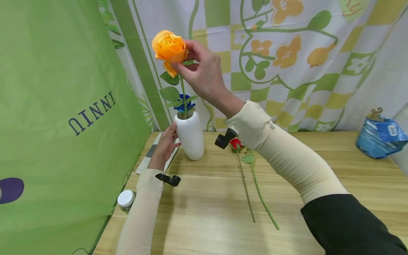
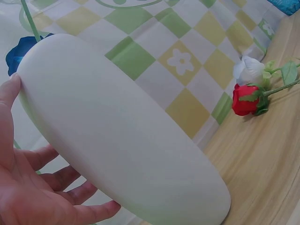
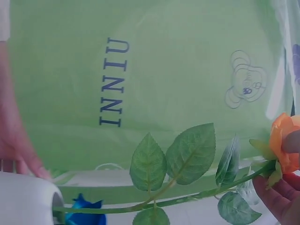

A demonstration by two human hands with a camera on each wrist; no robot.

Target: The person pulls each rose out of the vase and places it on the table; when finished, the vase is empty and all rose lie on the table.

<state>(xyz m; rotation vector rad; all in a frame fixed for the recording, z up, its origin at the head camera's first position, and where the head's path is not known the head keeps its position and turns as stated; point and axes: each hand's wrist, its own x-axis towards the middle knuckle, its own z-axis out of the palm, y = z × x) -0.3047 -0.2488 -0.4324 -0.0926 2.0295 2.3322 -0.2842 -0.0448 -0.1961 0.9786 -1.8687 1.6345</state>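
Note:
A white vase [image 1: 190,138] stands upright on the table, a blue rose [image 1: 184,103] low at its mouth. My left hand [image 1: 164,146] is at the vase's left side; in the left wrist view the thumb and spread fingertips touch its wall. Above the vase, my right hand [image 1: 205,69] pinches an orange rose [image 1: 169,47] by its bloom. In the right wrist view the leafy green stem [image 3: 187,198] runs down into the mouth of the vase, beside the blue rose [image 3: 85,211]. The stem's lower end is hidden inside.
Right of the vase lie a red rose [image 1: 236,144] and a white rose [image 2: 249,70], stems toward me. A white-lidded jar [image 1: 126,199] stands at the left table edge. Some flat white and grey material [image 1: 149,156] lies behind my left hand. A blue bag [image 1: 379,136] sits at far right.

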